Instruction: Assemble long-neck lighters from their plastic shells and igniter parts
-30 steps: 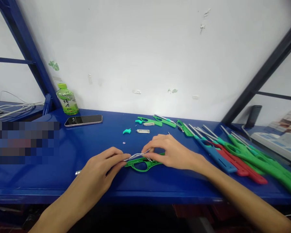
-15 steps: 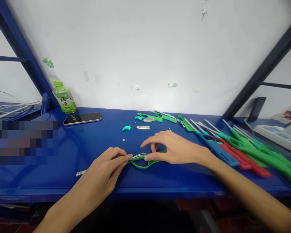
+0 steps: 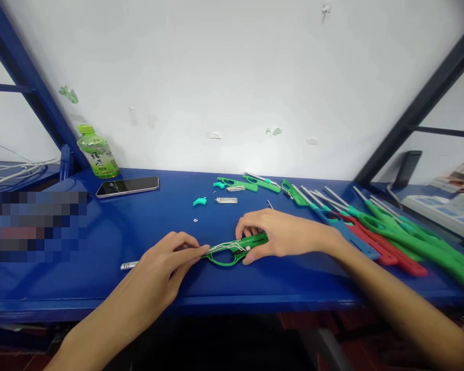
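A green long-reach lighter body (image 3: 223, 264) lies across the front of the blue table, its inside facing up with thin pale wires along it. My left hand (image 3: 170, 260) pinches its narrow front end between thumb and fingers. A metal tube end (image 3: 129, 266) pokes out to the left beyond that hand. My right hand (image 3: 282, 234) grips the handle end, fingers on the far side and thumb on the near side. Just beyond lie a turquoise trigger (image 3: 200, 201), a clear fuel tank part (image 3: 227, 200) and a tiny white piece (image 3: 195, 220).
Several assembled lighters in blue (image 3: 346, 232), red (image 3: 390, 250) and green (image 3: 429, 245) lie at the right. Green casing halves (image 3: 261, 183) sit near the wall. At the back left are a phone (image 3: 127, 186) and a green-capped bottle (image 3: 97, 154).
My right hand has shifted back from the wires to the handle end, uncovering the inside of the body. My left hand keeps its pinch. The camera view has shifted slightly.
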Available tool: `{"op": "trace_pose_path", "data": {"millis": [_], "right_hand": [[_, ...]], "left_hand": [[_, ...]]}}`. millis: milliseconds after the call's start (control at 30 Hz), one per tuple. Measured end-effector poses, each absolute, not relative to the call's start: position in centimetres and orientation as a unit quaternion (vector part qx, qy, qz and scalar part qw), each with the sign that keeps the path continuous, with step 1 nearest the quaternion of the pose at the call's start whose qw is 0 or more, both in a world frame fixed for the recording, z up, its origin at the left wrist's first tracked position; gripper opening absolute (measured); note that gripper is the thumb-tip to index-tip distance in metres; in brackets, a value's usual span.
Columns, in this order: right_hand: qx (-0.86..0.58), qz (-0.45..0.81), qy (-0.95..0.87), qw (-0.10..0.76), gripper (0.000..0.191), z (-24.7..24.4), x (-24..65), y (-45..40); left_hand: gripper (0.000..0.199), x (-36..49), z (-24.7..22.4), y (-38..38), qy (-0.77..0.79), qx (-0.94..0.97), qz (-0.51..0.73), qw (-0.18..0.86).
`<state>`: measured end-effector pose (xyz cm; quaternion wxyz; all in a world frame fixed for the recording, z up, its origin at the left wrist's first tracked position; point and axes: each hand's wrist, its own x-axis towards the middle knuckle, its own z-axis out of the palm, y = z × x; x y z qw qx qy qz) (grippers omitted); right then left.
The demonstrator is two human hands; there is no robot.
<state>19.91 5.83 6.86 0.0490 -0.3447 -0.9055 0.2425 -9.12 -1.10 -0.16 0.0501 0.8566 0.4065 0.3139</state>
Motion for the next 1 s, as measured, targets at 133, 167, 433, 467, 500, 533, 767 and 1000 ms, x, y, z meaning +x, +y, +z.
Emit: {"op": "trace_pose_path", "data": {"millis": [133,167,433,467,500,533,767,1000], "right_hand": [[-0.348,0.258,-0.9,0.047,0.041,6.7,19.5,5.5],[-0.346,0.26,-0.9,0.049,0.042,6.6,19.5,5.5],[-0.332,0.241,-0.909,0.072,0.04,6.0,19.7,5.3],[-0.33,0.237,-0.911,0.072,0.041,6.0,19.7,5.3],[-0.329,0.232,-0.912,0.072,0.042,6.1,19.7,5.3],[-0.33,0.228,-0.913,0.071,0.043,6.2,19.8,5.3],[-0.368,0.09,-0.914,0.143,0.036,6.4,21.4,7.1],[-0.443,-0.095,-0.878,0.156,0.026,4.9,22.6,9.0]], "left_hand": [[0.038,-9.0,0.0,-1.2,0.406,0.857,0.314,0.051],[0.039,-9.0,0.0,-1.2,0.409,0.855,0.314,0.052],[0.038,-9.1,-0.4,-1.2,0.437,0.843,0.305,0.072],[0.038,-9.1,-0.4,-1.2,0.439,0.842,0.306,0.072],[0.037,-9.1,-0.4,-1.2,0.441,0.841,0.305,0.072],[0.037,-9.1,-0.3,-1.1,0.441,0.841,0.304,0.071],[0.04,-9.3,-0.3,-1.0,0.449,0.846,0.287,0.032],[0.039,-9.1,-0.5,-1.4,0.462,0.844,0.272,0.011]]}}
